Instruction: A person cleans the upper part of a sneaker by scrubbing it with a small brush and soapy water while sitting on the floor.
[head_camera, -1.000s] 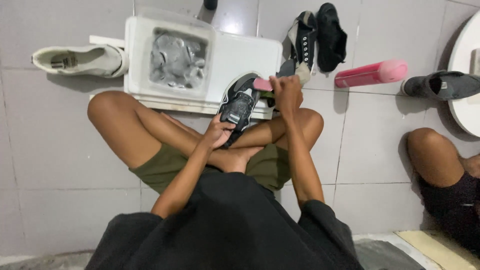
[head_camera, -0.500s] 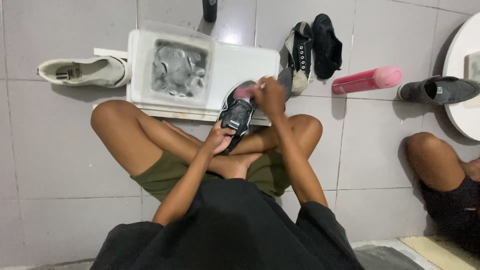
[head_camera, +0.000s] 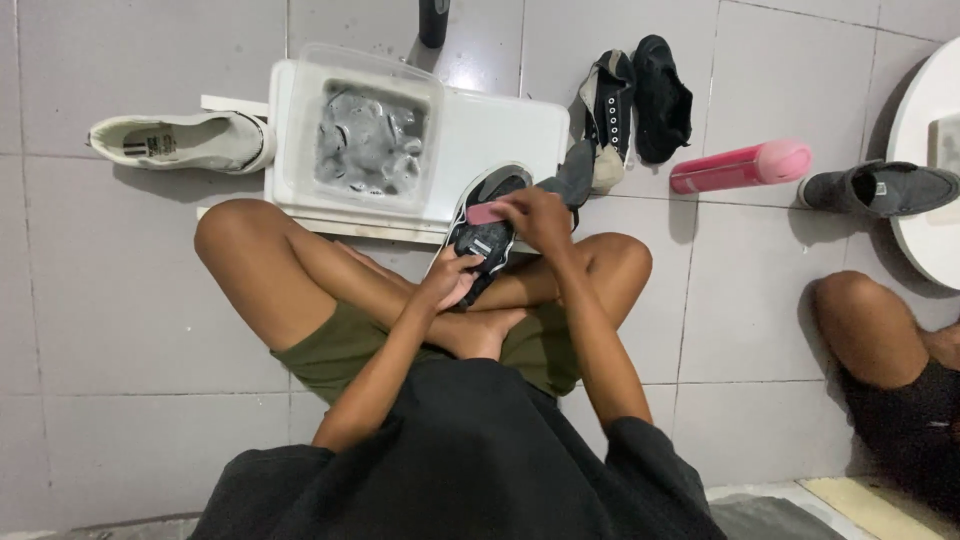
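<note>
I sit cross-legged on a tiled floor. My left hand (head_camera: 448, 282) grips the heel end of a black sneaker (head_camera: 487, 228) held above my lap, toe pointing away. My right hand (head_camera: 535, 215) is closed on a small pink brush (head_camera: 486, 213) pressed against the shoe's upper. Just beyond the shoe stands a clear tub of grey soapy water (head_camera: 368, 138) on a white board (head_camera: 500, 130).
A white sneaker (head_camera: 185, 142) lies at the left. Two dark shoes (head_camera: 635, 100) and a pink bottle (head_camera: 742, 166) lie to the right, then a grey shoe (head_camera: 880, 188) beside a round white basin (head_camera: 925, 170). Another person's knee (head_camera: 870, 320) is at the right.
The right hand with the pink brush has slid nearer along the shoe, from its toe toward the middle. The left hand keeps its hold on the heel.
</note>
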